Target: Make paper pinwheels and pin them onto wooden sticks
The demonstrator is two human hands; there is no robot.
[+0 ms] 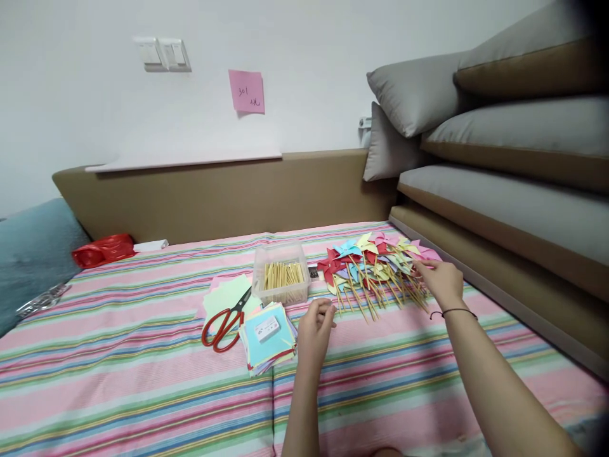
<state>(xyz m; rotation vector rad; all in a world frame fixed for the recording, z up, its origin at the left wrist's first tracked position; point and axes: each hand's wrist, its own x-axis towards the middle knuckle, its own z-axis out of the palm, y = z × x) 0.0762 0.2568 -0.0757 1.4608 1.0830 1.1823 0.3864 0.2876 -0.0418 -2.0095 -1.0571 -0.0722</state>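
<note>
A pile of paper pinwheels (368,266) on thin wooden sticks lies right of centre, in red, blue, yellow, pink and other colours. At the pile's right end is my right hand (442,282), its thumb and fingers pinched together on a pinwheel, whose stick is partly hidden. My left hand (316,324) hovers half curled over the cloth, between a stack of coloured paper squares (278,339) and the pinwheels. Nothing shows in its loosely bent fingers. Behind it stands a clear plastic box (280,295) of short wooden sticks.
Red-handled scissors (223,330) lie beside the stack, partly over pale green sheets (223,298). On the stack rests a small white box (267,328). A striped cloth (143,368) covers the surface. Grey cushions (514,133) rise at right; a red bag (104,251) lies far left.
</note>
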